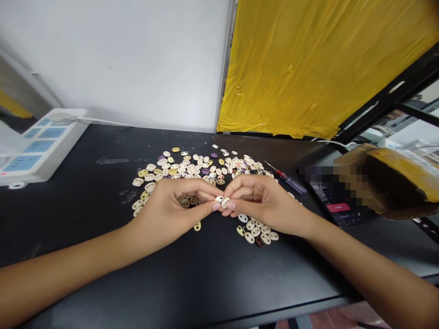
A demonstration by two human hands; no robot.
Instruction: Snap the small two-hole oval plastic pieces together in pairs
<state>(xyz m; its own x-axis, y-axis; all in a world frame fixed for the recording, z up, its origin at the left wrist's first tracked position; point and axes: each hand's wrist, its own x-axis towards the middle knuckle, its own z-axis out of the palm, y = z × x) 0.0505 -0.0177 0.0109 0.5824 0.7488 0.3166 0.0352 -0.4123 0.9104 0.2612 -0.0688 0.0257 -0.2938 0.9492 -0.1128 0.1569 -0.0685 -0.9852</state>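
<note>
My left hand [181,198] pinches a small white two-hole cord lock piece [218,199] between thumb and fingertips. Against it, the thumb and fingers of my right hand [260,201] grip another white cord lock piece [225,202]. The two pieces touch or nearly touch; whether they are joined I cannot tell. Behind and under the hands spreads a pile of oval cord locks [187,169], mostly cream, with some yellow and purple. A smaller cluster [255,231], including a brown one, lies below my right hand.
A screwdriver [291,183] lies right of the pile on the black table [192,283]. Beyond it are a phone [338,205] with a lit screen and an open cardboard box [398,205]. A white power strip [51,146] stands at left. Yellow sheeting [291,68] hangs behind.
</note>
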